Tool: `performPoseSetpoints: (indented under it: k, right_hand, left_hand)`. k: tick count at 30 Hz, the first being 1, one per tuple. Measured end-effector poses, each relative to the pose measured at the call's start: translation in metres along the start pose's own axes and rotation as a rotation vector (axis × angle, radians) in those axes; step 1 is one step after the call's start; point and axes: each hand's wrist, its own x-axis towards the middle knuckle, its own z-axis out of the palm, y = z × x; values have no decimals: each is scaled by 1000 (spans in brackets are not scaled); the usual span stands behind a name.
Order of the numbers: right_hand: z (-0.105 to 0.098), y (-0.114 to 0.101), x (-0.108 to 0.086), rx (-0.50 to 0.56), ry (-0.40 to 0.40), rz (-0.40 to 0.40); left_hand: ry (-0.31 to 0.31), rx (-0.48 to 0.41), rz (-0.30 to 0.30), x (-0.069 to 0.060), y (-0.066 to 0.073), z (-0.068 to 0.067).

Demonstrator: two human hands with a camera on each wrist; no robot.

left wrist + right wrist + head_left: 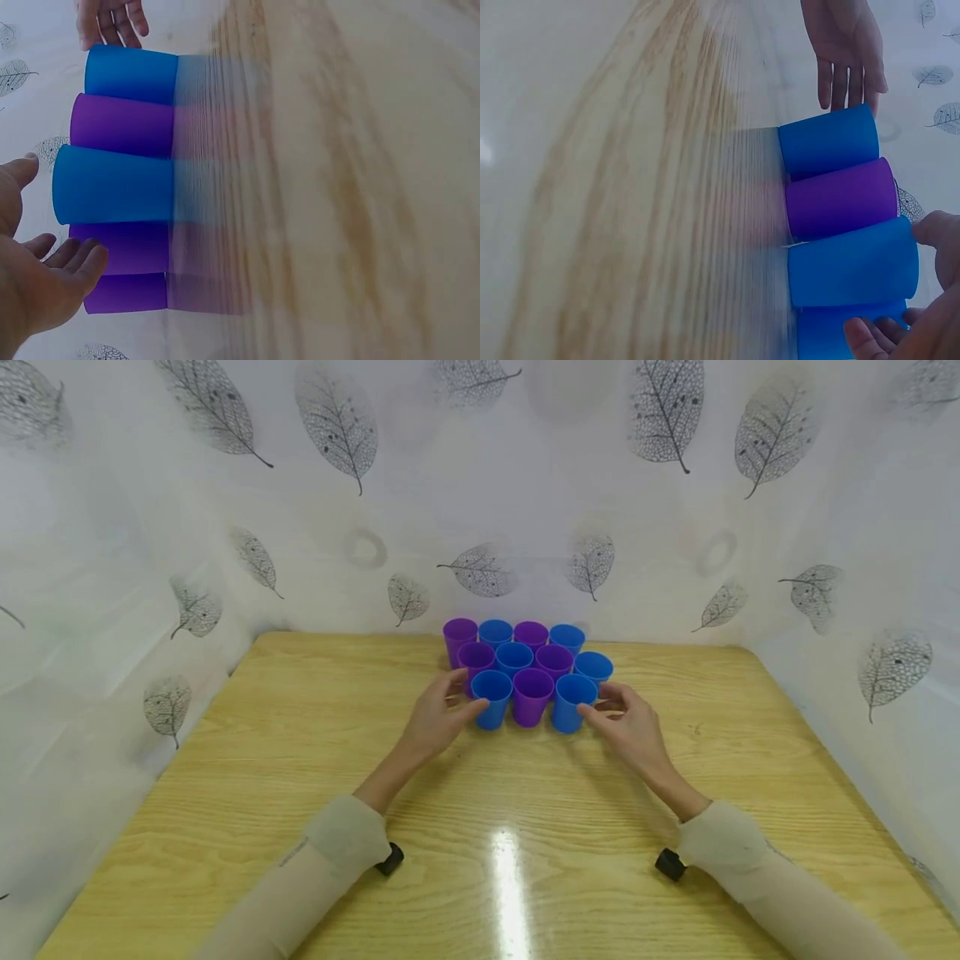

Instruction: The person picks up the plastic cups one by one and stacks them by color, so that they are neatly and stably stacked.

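Note:
Blue and purple plastic cups stand upright, mouths up, in three close rows. The front row has a blue cup (491, 712) at left, a purple cup (528, 708) in the middle and another blue cup (567, 714) at right. My left hand (437, 717) is beside the left blue cup, thumb near its front and fingers by the purple cup (476, 655) behind it. In the left wrist view its fingers are loosely spread. My right hand (632, 727) flanks the right blue cup, its thumb at the rim in the right wrist view; fingers lie near the blue cup (594, 667) behind.
Behind these, a back row of purple and blue cups (495, 632) stands near the far edge of the wooden table (337, 693). A white leaf-patterned curtain (300, 577) hangs behind and at both sides.

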Motion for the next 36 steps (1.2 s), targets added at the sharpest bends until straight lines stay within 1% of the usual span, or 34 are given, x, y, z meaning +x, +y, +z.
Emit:
performPoseSetpoints:
  k: [3,8,13,17,26,31,36]
  right_hand:
    - [2,-1,2,5,10,12]
    - [6,-3,3,0,19,26]
    - [8,-4,4,-27,23,35]
    - [10,-4,4,-43,19,32]
    - [17,-4,5,-69,34,28]
    - [19,-5,4,-82,50,29]
    - [22,-4,4,-85,53,30]
  left_hand:
    - [-5,4,0,2,1,3]
    - [-12,47,4,6,0,7]
    - [-17,69,10,9,-1,9]
    - [-24,77,2,10,0,10]
    - [-36,85,-31,12,1,14]
    - [-52,113,-69,13,2,17]
    - [-52,133,-85,12,4,18]
